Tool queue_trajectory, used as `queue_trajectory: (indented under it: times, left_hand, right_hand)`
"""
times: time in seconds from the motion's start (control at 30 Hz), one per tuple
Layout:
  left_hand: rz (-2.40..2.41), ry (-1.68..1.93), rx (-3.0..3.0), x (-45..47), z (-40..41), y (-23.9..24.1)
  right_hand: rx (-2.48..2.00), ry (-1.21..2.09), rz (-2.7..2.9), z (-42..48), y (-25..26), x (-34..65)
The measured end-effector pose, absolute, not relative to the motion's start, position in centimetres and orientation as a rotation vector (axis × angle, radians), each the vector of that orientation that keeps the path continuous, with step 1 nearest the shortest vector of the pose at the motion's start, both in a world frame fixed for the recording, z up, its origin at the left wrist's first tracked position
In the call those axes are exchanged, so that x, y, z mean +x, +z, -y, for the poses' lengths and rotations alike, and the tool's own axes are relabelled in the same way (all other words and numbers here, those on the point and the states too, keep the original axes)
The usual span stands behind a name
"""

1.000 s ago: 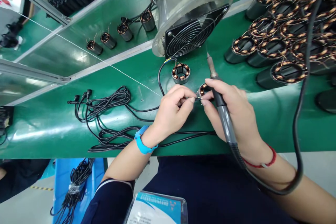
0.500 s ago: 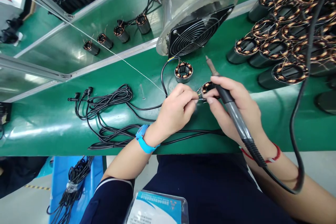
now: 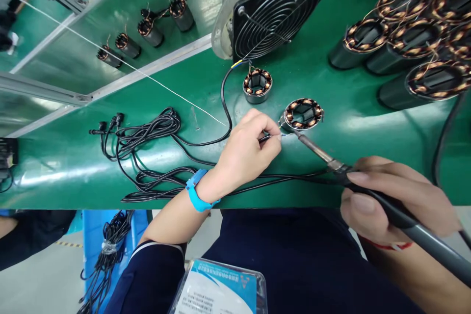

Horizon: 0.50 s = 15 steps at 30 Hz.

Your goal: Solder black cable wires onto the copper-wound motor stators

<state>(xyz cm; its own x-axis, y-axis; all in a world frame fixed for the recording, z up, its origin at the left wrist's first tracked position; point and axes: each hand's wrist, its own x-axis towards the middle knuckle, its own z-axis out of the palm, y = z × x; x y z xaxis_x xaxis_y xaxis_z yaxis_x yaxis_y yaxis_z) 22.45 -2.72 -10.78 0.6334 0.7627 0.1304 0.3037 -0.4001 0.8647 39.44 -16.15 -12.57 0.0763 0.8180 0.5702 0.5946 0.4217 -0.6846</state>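
My left hand [image 3: 252, 144] is closed in a pinch on the end of a black cable, whose thin coloured wires reach the rim of a copper-wound motor stator [image 3: 303, 114]. In my right hand [image 3: 397, 201] is a soldering iron [image 3: 384, 201], held like a pen. Its tip points left and up, at the near left edge of that stator where the wires are; whether it touches them I cannot tell. A second stator [image 3: 257, 86] stands upright just beyond my left hand, with a black cable [image 3: 225, 93] leading to it.
A fan with a round wire guard [image 3: 277, 14] stands at the back. Many wound stators [image 3: 437, 81] crowd the right side. Coiled black cables [image 3: 150, 132] lie on the left of the green bench [image 3: 55, 167]. A blue bin [image 3: 138, 235] with cables sits below.
My right hand has moved right and down, away from the stator, and the soldering iron has swung round so its tip is now at the stator's wires. My left hand keeps its pinch.
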Motion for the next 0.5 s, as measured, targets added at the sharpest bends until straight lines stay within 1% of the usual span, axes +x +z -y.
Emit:
queue_trajectory:
  times: [0.27, 0.5]
  left_hand:
    - [-0.886, 0.667, 1.975, 22.72, 3.07, -10.91]
    - [-0.91, 0.664, 1.937, 22.9, 3.24, -10.86]
  right_hand:
    - [-1.273, 0.199, 1.674, 15.86, -12.49, 39.56]
    - [-1.309, 0.247, 1.68, 16.06, -12.62, 39.74]
